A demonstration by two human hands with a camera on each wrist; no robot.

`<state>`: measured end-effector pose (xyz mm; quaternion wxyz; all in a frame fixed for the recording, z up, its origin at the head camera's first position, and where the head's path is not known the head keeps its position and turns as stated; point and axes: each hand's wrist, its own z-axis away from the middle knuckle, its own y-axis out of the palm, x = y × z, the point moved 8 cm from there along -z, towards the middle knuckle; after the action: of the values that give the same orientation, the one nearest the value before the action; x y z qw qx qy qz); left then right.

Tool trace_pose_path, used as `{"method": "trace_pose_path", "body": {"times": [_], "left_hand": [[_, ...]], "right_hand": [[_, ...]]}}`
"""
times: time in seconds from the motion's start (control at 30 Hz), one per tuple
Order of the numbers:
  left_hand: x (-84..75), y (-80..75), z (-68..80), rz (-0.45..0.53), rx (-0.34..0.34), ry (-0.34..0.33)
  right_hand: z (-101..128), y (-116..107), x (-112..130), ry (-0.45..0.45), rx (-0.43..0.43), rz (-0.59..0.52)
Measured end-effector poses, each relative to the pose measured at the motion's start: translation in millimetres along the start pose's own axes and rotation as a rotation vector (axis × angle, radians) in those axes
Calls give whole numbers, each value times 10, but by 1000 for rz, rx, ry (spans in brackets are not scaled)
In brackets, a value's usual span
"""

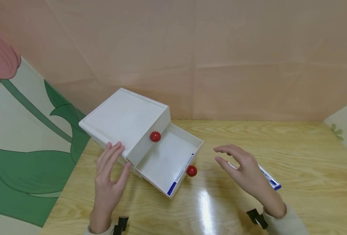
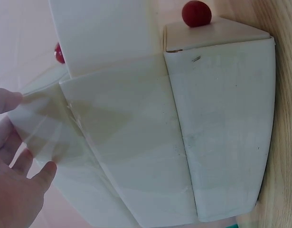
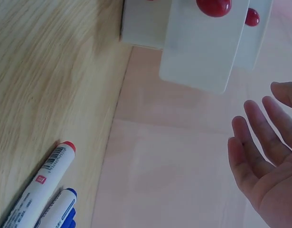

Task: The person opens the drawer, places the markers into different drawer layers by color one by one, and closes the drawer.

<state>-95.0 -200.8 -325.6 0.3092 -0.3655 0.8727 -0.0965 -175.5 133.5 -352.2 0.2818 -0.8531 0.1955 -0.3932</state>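
Note:
A white drawer cabinet [image 1: 123, 117] with round red knobs stands at an angle on the table. Its middle drawer [image 1: 158, 166] is pulled out, with a blue-and-white marker [image 1: 179, 176] lying along the inside of its front. My left hand [image 1: 109, 179] is at the cabinet's near side, fingers extended; in the left wrist view its fingertips are right at the upper tier. To the right of the drawer, my right hand [image 1: 247, 173] hovers with spread, slightly bent fingers and nothing in its grasp. Below it lie a red-capped marker [image 3: 46, 175] and a blue-capped marker [image 3: 60, 206].
The wooden table [image 1: 308, 156] runs back to a peach-coloured cloth backdrop [image 1: 249, 65]. On the left rises a panel with a painted tulip and green leaves [image 1: 29, 176]. The top drawer's red knob [image 1: 155, 136] juts out over the pulled-out drawer.

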Motion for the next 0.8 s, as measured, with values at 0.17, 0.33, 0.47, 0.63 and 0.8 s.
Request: {"method": "trace_pose_path", "body": {"times": [0.17,0.33,0.47,0.63,0.8], "left_hand": [[8,-2,-10,-9,0,-7],[21,-9,-21,-12,2,-10],[27,-12,-21,-13,6,-4],[34,-25,-20,-16,8,-2],[31,-33,-17,-14,13,0]], "right_hand": [[27,-30,1,-3,-5,3],[62,-35,-26,18,-1,5],[123,-47,-80,52,4,3],[218,-116,-150,90,5,2],[338,-223,-236,118,-24,1]]}}
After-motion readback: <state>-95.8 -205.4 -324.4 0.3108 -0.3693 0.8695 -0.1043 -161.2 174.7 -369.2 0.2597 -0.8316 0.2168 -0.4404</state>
